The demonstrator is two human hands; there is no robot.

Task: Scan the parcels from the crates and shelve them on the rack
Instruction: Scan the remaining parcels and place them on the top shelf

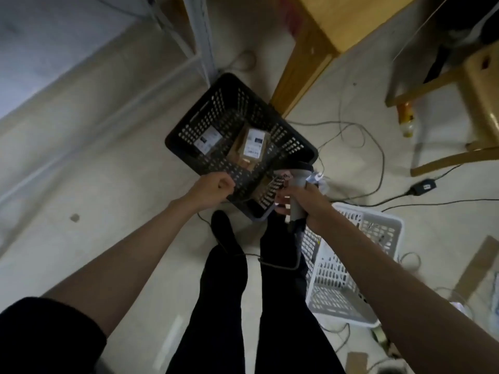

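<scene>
A black perforated crate (205, 122) stands on the floor ahead of my feet. Inside it lie a brown parcel with a white label (249, 148) and a dark parcel with a white label (208, 140). My right hand (305, 203) grips a grey handheld scanner (298, 184) by its handle, over the crate's near right corner. My left hand (213, 188) hangs at the crate's near rim with its fingers curled; a thin dark cable runs from under it toward the scanner. Whether the fingers pinch the cable is unclear.
A white perforated crate (378, 268) sits to the right of my legs. A metal rack's upright (202, 36) rises at the upper left. Wooden table legs (299, 74) and a stool (480, 85) stand behind. Cables and a power adapter (422, 186) trail across the floor.
</scene>
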